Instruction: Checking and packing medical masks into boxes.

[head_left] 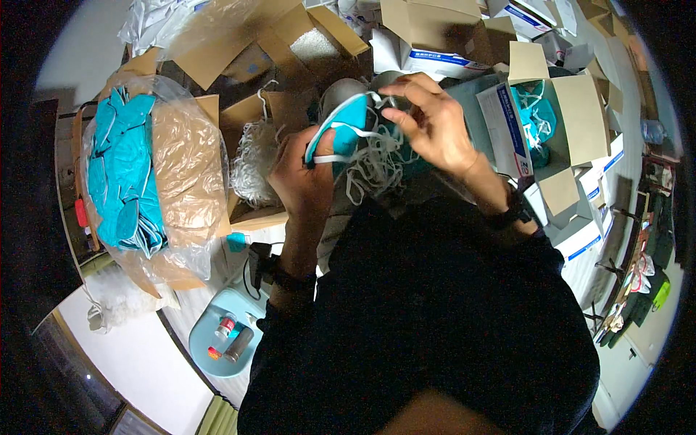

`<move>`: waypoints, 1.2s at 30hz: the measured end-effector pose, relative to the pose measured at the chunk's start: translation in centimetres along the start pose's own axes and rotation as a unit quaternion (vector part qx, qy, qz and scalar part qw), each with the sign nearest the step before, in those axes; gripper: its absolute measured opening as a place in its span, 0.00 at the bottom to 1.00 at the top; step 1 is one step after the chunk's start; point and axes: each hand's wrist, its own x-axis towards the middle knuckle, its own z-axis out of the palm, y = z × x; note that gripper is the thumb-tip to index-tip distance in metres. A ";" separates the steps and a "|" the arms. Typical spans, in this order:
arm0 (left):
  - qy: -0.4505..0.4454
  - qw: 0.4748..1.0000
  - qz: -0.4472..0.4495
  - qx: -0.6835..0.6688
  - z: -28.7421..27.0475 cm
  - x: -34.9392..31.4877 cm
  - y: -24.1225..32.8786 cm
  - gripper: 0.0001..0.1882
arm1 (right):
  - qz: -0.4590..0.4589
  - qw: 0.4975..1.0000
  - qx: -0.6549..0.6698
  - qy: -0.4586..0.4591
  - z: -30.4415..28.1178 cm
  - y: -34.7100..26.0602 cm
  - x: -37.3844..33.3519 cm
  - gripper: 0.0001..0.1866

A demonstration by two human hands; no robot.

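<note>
My left hand [304,174] is closed around a teal face mask [349,116] with a white edge, the thumb lying on its teal face. White straps run across the mask and loop at its lower end. At the mask's upper tip, the thumb and forefinger of my right hand [435,123] come together on a white strap [377,99]; the exact pinch is small and slightly blurred. Below the mask, a loose tangle of white straps [377,170] lies over my lap.
To the left, a plastic-lined carton holds stacked teal masks [127,174]; beside it, a box holds white straps [254,167]. At right, an open carton [515,134] contains teal masks with straps. A light-blue stool [206,330] carries bottles. More cartons [428,25] stand ahead.
</note>
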 end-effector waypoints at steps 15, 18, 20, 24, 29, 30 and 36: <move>0.005 0.996 0.007 -0.084 -1.4 -1.5 -0.3 0.07 | 0.073 0.996 -0.030 -0.042 -0.1 7.3 -0.7 0.02; 0.007 1.000 0.022 -0.018 -0.6 -0.2 -0.6 0.09 | -0.015 0.997 -0.010 -0.075 0.1 4.1 -0.2 0.06; -0.016 0.998 0.063 -0.002 0.0 -0.1 -2.0 0.16 | -0.088 0.991 -0.062 -0.073 1.1 2.2 -0.3 0.13; -0.115 0.992 0.052 0.004 0.6 -0.7 -2.9 0.25 | 0.002 0.978 0.139 -0.156 2.7 -1.4 -1.4 0.24; -0.174 0.983 0.052 0.015 -0.6 -0.5 -2.5 0.35 | 0.006 0.959 0.223 -0.177 4.4 0.3 -2.1 0.22; -0.186 0.981 0.051 -0.031 -0.9 -0.5 -2.5 0.34 | 0.007 0.953 0.237 -0.189 4.5 0.5 -2.1 0.21; -0.182 0.974 -0.077 -0.112 -0.3 -0.9 -2.4 0.25 | -0.070 0.964 0.201 -0.159 5.9 1.6 -1.5 0.14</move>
